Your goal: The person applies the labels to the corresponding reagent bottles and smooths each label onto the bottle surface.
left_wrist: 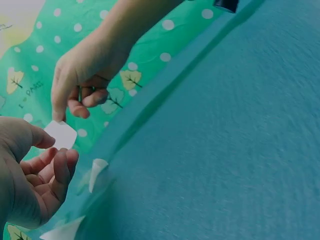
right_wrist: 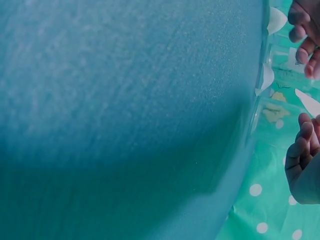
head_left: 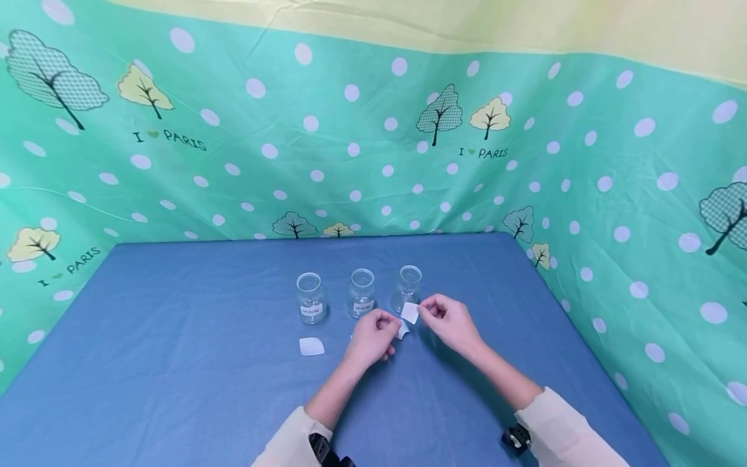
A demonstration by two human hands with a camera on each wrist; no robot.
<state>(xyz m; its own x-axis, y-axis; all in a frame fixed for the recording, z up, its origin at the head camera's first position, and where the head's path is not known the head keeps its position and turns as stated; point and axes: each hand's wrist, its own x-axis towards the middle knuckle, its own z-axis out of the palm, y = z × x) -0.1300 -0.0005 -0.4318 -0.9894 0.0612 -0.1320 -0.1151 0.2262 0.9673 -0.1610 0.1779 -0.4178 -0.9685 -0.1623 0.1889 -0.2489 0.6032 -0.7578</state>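
A small white paper square (head_left: 410, 312), like a blank sticker, is pinched between thumb and forefinger of my right hand (head_left: 452, 322) in front of the right glass jar (head_left: 406, 290). My left hand (head_left: 370, 338) hovers just left of it, fingers loosely curled, fingertips close to the square. In the left wrist view its thumb overlaps the square's edge; the right wrist view shows a gap between them. A curled white piece (head_left: 403, 330) lies below the left fingertips, partly hidden. The middle jar (head_left: 362, 292) and left jar (head_left: 310, 295) carry printed white labels.
Another white paper piece (head_left: 312, 346) lies in front of the left jar. The jars stand in a row on a blue-covered table (head_left: 204, 363). A green dotted curtain (head_left: 233, 130) hangs behind and to the right.
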